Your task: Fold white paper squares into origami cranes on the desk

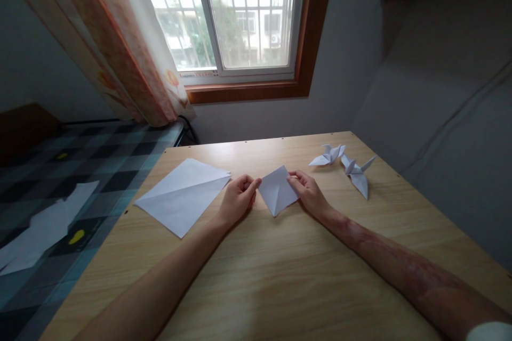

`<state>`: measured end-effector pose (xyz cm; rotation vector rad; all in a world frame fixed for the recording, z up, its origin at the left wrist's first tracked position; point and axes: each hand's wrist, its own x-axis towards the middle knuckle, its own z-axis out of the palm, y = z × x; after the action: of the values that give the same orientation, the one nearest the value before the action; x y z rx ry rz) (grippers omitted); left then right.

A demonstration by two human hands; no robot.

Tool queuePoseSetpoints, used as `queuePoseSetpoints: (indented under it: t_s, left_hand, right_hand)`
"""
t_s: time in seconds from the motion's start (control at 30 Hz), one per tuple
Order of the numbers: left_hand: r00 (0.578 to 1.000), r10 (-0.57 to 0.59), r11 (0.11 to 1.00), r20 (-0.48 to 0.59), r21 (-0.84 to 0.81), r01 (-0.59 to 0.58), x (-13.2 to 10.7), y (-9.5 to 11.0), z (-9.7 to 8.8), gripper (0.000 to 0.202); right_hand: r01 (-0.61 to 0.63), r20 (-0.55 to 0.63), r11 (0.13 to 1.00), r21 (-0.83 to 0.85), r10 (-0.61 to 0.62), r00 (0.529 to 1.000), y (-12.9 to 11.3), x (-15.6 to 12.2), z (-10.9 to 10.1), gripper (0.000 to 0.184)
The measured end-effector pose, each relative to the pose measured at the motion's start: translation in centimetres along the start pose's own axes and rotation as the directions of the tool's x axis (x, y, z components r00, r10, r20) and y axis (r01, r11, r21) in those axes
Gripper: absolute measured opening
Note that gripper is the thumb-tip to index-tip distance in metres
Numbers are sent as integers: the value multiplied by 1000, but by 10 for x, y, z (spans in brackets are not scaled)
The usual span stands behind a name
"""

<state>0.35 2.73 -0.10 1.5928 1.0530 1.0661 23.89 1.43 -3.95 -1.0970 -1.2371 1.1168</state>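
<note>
A small folded square of white paper (276, 192) is held up between both hands, one corner pointing down toward me and a crease running through it. My left hand (241, 198) pinches its left corner between thumb and curled fingers. At the right corner, my right hand (308, 192) grips the paper with the thumb on top. A larger white sheet (184, 197) with a diagonal crease lies flat to the left of my left hand. Two folded paper cranes (328, 156) (357, 172) rest on the table beyond my right hand.
The pale wooden table (256, 287) stands below a window (248, 16) with a brown frame. On the left, a checked bed cover (116, 144) carries white paper scraps (48, 229). A patterned curtain (132, 48) hangs over it. A wall closes off the right side.
</note>
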Motion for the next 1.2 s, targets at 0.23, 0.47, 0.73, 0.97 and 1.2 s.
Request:
queuePoseSetpoints:
  t_s: [0.23,0.47,0.73,0.97,1.2]
  left_hand:
    - [999,-21,1000,44,18,20,-3,6,1,51]
    - [971,38,990,234,126,-70,-4,4,3,40]
    - [925,3,998,380,-58,21,-4,-10,2,33]
    - [951,6,993,309,-116,31,-1,-11,3,44]
    - [936,14,1000,352,-12,-11,-1,-9,1,35]
  right_hand:
    - [-74,-17,997,5,74,997,-4,-2,-1,52]
    - [-79,-20,993,90,82,996,-3,-1,0,55]
    - [-50,-4,981,189,52,999,-2,0,3,51]
    - [-44,39,962,268,35,999,4,0,3,49]
    - [-15,-16,983,185,19,1000,-7,-1,1,49]
